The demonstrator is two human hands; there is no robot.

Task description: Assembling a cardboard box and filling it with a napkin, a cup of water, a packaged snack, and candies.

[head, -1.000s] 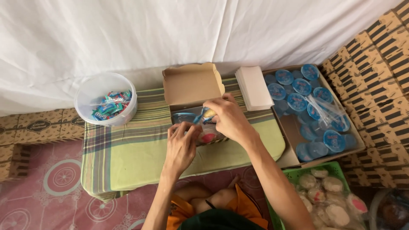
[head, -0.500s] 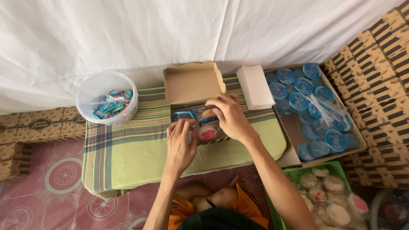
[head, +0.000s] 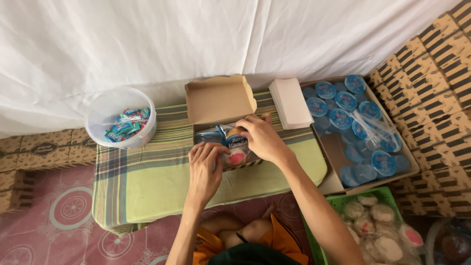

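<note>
Resting on the striped cloth worktop [head: 147, 181], the left hand [head: 205, 169] and right hand [head: 262, 139] each close their grip on wrapped snacks [head: 235, 147] inside the open cardboard box [head: 221, 105]. Right lies a carton of blue-lidded cups [head: 353, 122]; far left, a white plastic tub [head: 120, 118] of blue sachets.

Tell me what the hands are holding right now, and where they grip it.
Both hands are in the open brown cardboard box. The right hand covers a small wrapped packet from above; the left hand touches the box's front edge. Whether either truly grips cannot be told.
</note>
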